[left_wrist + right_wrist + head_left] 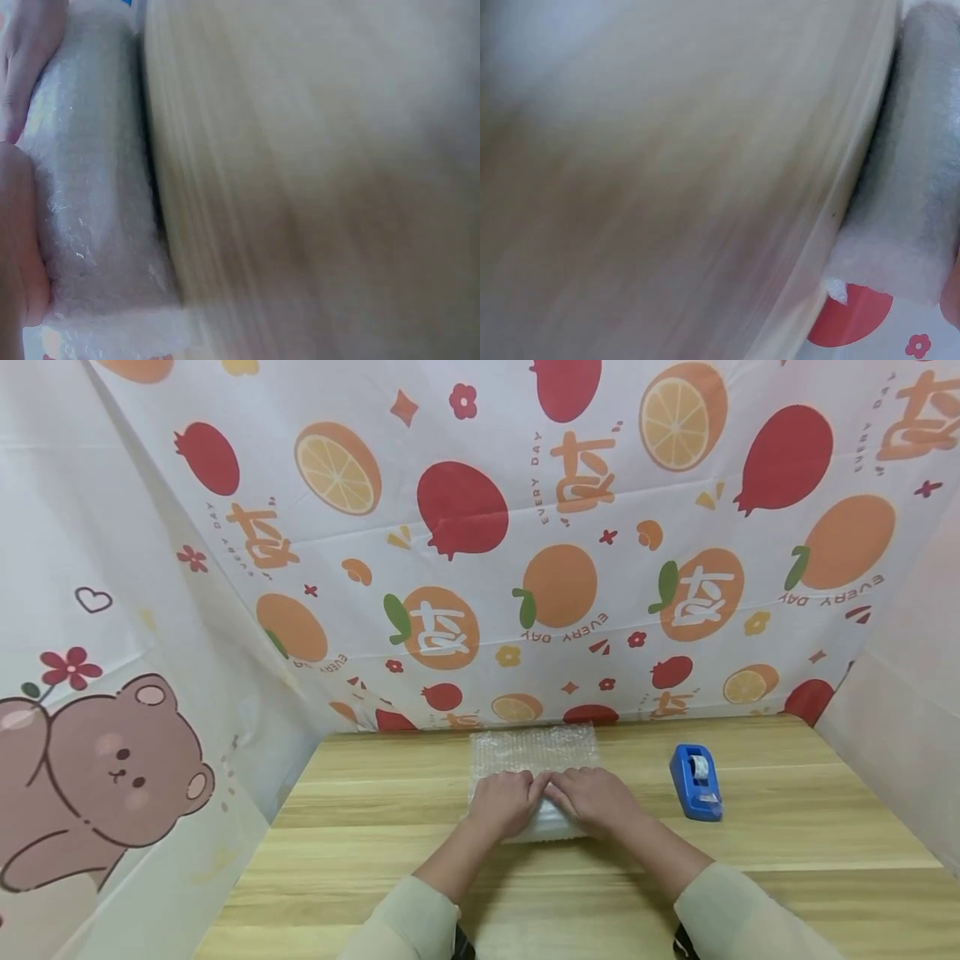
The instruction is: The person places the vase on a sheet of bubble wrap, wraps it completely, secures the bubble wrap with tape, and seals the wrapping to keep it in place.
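A sheet of bubble wrap [534,748] lies on the table, its near part folded into a thick, wrapped bundle [97,172]. My left hand [502,802] grips the left part of this bundle from above, fingers bent over its far side. On the right part, my right hand [594,797] holds it the same way. The two thumbs meet near the middle. Whatever is inside the wrap cannot be made out. In the right wrist view the bundle's rounded near side [911,157] shows, with a loose wrap edge at its end.
A blue tape dispenser [696,782] with a roll of clear tape stands to the right of the bubble wrap. The wooden table [360,852] ends at a fruit-printed cloth [480,635] behind. A bear-printed cloth [127,760] hangs on the left.
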Action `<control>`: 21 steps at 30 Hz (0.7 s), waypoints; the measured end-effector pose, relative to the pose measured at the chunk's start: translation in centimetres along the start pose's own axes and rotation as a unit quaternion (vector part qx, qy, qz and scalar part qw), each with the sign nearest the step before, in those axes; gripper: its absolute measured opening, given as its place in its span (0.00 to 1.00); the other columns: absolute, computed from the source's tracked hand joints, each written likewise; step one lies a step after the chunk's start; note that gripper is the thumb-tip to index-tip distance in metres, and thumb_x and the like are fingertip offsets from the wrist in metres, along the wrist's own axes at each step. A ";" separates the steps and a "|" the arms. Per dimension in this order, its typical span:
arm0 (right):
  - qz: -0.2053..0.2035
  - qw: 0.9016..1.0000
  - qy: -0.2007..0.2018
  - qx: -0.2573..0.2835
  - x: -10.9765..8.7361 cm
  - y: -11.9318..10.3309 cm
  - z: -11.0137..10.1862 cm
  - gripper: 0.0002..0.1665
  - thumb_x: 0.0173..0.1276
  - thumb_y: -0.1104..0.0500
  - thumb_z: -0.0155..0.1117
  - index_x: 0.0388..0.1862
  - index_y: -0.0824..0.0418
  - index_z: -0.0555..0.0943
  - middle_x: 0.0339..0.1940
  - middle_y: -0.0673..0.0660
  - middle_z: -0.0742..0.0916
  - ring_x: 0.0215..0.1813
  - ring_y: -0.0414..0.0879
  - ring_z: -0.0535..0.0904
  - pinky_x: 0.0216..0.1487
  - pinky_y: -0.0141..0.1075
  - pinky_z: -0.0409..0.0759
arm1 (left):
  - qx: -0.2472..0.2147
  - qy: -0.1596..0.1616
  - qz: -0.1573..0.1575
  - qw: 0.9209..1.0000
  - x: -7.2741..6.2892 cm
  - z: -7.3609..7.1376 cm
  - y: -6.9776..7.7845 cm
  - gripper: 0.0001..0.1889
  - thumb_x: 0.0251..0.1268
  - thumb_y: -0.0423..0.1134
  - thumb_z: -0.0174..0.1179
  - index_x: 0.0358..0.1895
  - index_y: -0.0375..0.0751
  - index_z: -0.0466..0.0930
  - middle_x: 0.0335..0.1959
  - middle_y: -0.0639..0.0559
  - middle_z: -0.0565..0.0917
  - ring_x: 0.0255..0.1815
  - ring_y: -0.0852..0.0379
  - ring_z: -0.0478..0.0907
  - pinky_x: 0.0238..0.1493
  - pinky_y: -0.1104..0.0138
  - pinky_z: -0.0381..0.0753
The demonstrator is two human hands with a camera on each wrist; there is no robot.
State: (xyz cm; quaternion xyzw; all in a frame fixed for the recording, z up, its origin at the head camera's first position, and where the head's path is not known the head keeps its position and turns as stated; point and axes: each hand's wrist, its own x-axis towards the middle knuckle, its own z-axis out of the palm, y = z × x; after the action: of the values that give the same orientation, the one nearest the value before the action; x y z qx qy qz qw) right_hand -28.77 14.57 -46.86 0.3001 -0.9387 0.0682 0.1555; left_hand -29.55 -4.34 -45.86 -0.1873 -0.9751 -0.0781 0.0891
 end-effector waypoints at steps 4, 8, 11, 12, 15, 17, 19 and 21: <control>0.038 0.999 -0.008 0.026 0.2 -0.2 -0.2 0.23 0.78 0.48 0.45 0.56 0.58 0.82 0.50 0.55 0.88 0.54 0.52 0.84 0.58 0.47 0.79 | 0.000 -0.014 -0.004 1.000 0.4 -0.1 0.0 0.33 0.78 0.61 0.30 0.37 0.47 0.85 0.38 0.47 0.88 0.40 0.44 0.85 0.36 0.53 0.80; 0.046 0.999 0.004 0.017 0.4 -0.2 -0.1 0.20 0.77 0.52 0.45 0.42 0.57 0.85 0.37 0.53 0.89 0.43 0.49 0.85 0.49 0.44 0.81 | -0.007 -0.022 -0.010 1.000 0.5 -0.1 0.0 0.30 0.78 0.58 0.34 0.36 0.47 0.85 0.38 0.48 0.88 0.41 0.46 0.85 0.37 0.54 0.80; 0.049 0.999 0.008 0.008 0.6 -0.4 0.1 0.19 0.77 0.53 0.45 0.33 0.54 0.82 0.27 0.49 0.85 0.34 0.46 0.82 0.41 0.42 0.81 | -0.014 -0.028 -0.014 0.999 0.4 -0.2 0.0 0.30 0.77 0.58 0.34 0.35 0.47 0.85 0.37 0.48 0.88 0.41 0.46 0.84 0.38 0.55 0.80; 0.050 0.999 0.005 0.008 0.7 -0.5 0.1 0.19 0.77 0.53 0.45 0.31 0.53 0.82 0.25 0.48 0.83 0.32 0.45 0.81 0.40 0.42 0.80 | -0.015 -0.030 -0.016 0.999 0.3 -0.2 0.0 0.30 0.77 0.58 0.34 0.35 0.46 0.85 0.37 0.48 0.87 0.41 0.47 0.84 0.38 0.55 0.80; 0.061 0.998 -0.005 0.017 0.6 -0.6 0.0 0.19 0.77 0.52 0.45 0.33 0.53 0.82 0.26 0.49 0.84 0.34 0.45 0.81 0.43 0.42 0.80 | -0.016 -0.036 -0.023 0.999 0.1 -0.2 0.0 0.30 0.77 0.58 0.34 0.32 0.46 0.84 0.34 0.48 0.87 0.40 0.47 0.84 0.39 0.55 0.80; 0.066 0.998 -0.010 0.023 0.5 -0.8 -0.1 0.19 0.77 0.51 0.45 0.34 0.54 0.83 0.29 0.50 0.86 0.36 0.47 0.82 0.45 0.43 0.81 | -0.020 -0.040 -0.029 0.999 0.0 -0.2 0.1 0.30 0.77 0.59 0.35 0.30 0.46 0.83 0.33 0.49 0.86 0.38 0.47 0.83 0.39 0.56 0.80; 0.070 0.997 -0.010 0.028 0.4 -0.9 -0.2 0.20 0.77 0.51 0.45 0.35 0.54 0.84 0.31 0.50 0.87 0.38 0.47 0.84 0.47 0.44 0.81 | -0.024 -0.043 -0.034 0.998 -0.1 -0.3 0.1 0.30 0.76 0.59 0.35 0.29 0.46 0.83 0.32 0.49 0.86 0.37 0.47 0.83 0.39 0.56 0.80; 0.075 0.997 -0.010 0.031 0.3 -1.0 -0.2 0.20 0.77 0.51 0.45 0.34 0.54 0.84 0.30 0.50 0.87 0.38 0.47 0.84 0.46 0.44 0.81 | -0.030 -0.047 -0.036 0.998 -0.2 -0.4 0.1 0.30 0.76 0.59 0.35 0.28 0.46 0.83 0.32 0.48 0.85 0.37 0.47 0.83 0.39 0.56 0.80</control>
State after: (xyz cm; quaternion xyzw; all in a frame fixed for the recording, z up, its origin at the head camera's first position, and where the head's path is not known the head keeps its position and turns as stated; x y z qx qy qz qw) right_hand -28.40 13.64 -46.49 0.2346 -0.9574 0.1055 0.1315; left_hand -29.22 -4.37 -45.52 -0.1583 -0.9815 -0.1017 0.0347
